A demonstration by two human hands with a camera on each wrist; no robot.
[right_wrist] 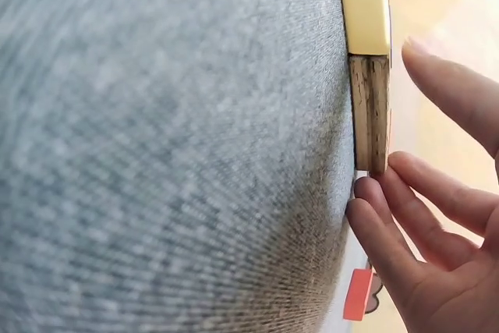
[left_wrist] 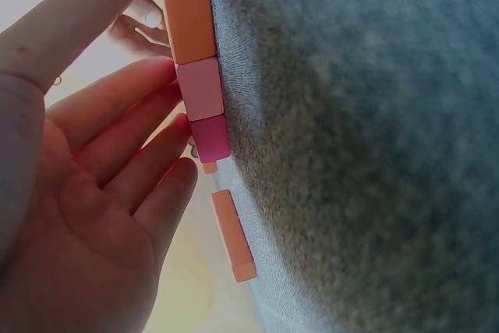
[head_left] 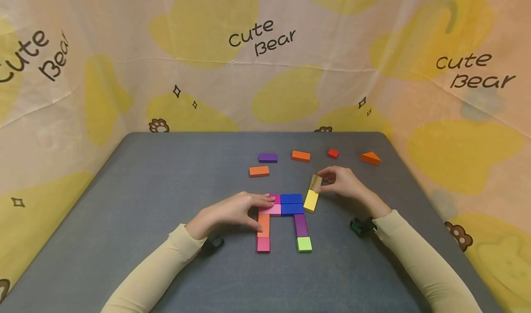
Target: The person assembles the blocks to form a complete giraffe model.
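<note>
I have a dark blue-grey table (head_left: 166,174) with rounded far corners. Far right on it lie a small red block (head_left: 333,153) and an orange triangular block (head_left: 370,159); left of them, a purple rectangular block (head_left: 268,158) and two orange rectangular blocks (head_left: 301,156). Nearer, I see a yellow rectangular block (head_left: 311,201) touching a brown wood-grained block (head_left: 315,182), just right of a multicoloured block arch (head_left: 292,198).

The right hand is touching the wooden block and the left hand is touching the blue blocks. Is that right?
Not quite: the left hand is touching the pink blocks, not the blue blocks. The head view shows it. The right hand is touching the wooden block, as you said.
</note>
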